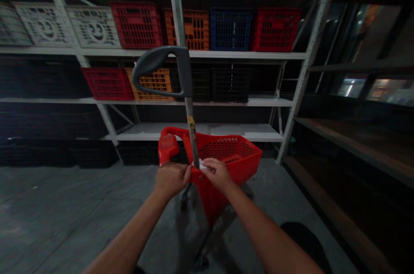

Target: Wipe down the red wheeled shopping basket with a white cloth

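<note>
Right hand (219, 175) pinching white cloth (202, 164) at red cart (241, 164) rim; left hand (172, 179) clenched beside pole (192, 136). Crate shelves (246, 55) far; concrete floor (64, 205) below.

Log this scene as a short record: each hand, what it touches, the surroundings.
Left hand: at the rim of the red plastic shopping cart, beside its pole
Right hand: on a small white piece of cloth or paper at the rim
Cart handle: dark grey grip atop a metal pole
Surroundings: metal shelving holding plastic crates, including a blue crate and a red crate
Floor: grey concrete
</note>
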`<state>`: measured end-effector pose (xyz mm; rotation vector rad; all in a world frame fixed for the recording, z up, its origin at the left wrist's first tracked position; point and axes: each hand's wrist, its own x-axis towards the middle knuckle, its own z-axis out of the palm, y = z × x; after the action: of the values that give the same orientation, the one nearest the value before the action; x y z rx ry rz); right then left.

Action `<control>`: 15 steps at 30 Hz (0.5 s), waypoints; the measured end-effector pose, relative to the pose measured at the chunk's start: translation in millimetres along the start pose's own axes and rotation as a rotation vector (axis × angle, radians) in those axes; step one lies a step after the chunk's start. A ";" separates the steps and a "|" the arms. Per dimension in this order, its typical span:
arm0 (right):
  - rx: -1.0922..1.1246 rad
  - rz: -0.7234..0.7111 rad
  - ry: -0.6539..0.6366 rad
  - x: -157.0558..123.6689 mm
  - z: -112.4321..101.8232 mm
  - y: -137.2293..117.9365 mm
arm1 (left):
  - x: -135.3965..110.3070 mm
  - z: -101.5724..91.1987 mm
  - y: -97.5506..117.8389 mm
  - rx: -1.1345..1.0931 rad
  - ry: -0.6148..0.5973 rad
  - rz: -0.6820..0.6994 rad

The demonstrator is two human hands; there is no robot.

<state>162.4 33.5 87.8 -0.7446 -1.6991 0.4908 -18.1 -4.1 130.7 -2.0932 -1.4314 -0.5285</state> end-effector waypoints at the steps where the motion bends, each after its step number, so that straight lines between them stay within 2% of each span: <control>1: -0.030 0.004 -0.021 -2.2 1.2 2.3 | -0.8 0.7 -1.8 -0.004 0.006 0.015; 3: -0.085 0.014 -0.035 -8.0 -6.4 13.6 | -2.7 1.9 -6.4 -0.005 0.011 0.040; 7: -0.257 0.091 -0.040 -26.2 -41.7 47.2 | -5.5 3.8 -18.5 -0.002 0.008 0.057; 9: -0.387 0.144 -0.012 -35.4 -52.8 55.9 | -5.4 4.6 -23.8 -0.013 0.017 0.066; 12: -0.474 0.163 0.034 -39.4 -46.6 45.9 | -3.6 5.1 -28.0 -0.039 0.040 0.089; 15: -0.382 0.112 0.069 -28.0 -17.4 14.9 | -2.0 5.7 -29.1 -0.053 0.061 0.124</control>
<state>186.4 23.4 62.7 -1.1239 -1.7120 0.2126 -46.0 6.4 131.3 -2.1715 -1.2573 -0.5817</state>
